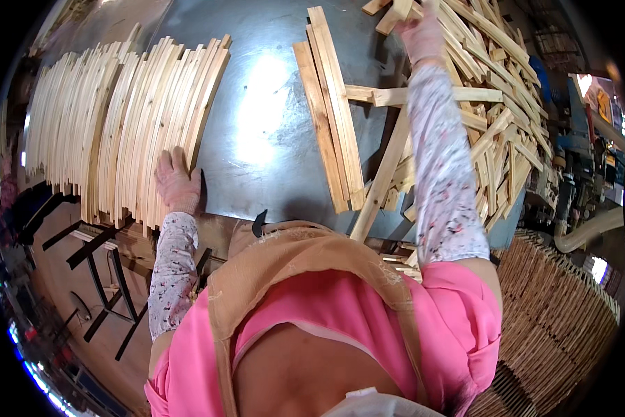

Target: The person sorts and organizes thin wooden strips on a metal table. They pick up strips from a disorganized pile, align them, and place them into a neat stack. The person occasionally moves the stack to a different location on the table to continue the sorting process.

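Observation:
My left hand (176, 182) lies flat on the near right end of a row of long pale wooden strips (135, 125). The strips are lined up side by side on the left of a metal table, and the fingers of that hand hold nothing. Far off to the right, my right hand (421, 38) reaches to a loose heap of wooden strips (489, 48). Its fingertips are near a short piece of wood (394, 17); whether they grip it, I cannot tell. Between the hands, a few strips (330, 111) lie together lengthwise.
The metal table (257, 118) has a shiny grey top. One strip (382, 177) lies slanted over its near edge. A tall stack of thin wood (555, 299) stands at the lower right. A black metal frame (107, 278) is on the floor at left. Machinery (590, 174) lines the right side.

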Action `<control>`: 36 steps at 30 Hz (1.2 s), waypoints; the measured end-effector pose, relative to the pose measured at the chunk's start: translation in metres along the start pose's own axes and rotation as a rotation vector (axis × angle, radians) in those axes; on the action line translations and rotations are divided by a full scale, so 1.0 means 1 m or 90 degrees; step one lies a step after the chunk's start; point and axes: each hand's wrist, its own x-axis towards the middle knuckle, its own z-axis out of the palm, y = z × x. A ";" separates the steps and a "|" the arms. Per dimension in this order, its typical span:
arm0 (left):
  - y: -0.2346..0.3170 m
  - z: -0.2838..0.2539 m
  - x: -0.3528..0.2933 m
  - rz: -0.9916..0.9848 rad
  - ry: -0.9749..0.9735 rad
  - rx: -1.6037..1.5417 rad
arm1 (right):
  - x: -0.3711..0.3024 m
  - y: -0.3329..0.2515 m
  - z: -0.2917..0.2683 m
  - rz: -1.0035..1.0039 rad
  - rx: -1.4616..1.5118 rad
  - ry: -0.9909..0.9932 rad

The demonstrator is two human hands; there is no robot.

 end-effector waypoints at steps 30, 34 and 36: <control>0.186 0.023 -0.014 0.235 -0.161 -0.496 | 0.074 0.019 0.010 0.117 0.031 -0.252; 0.233 0.004 -0.021 0.489 -0.250 -0.343 | -0.013 0.039 0.024 0.013 -0.210 -0.714; 0.265 0.029 -0.026 0.621 -0.163 -0.338 | -0.069 0.011 0.021 -0.077 -0.409 -0.774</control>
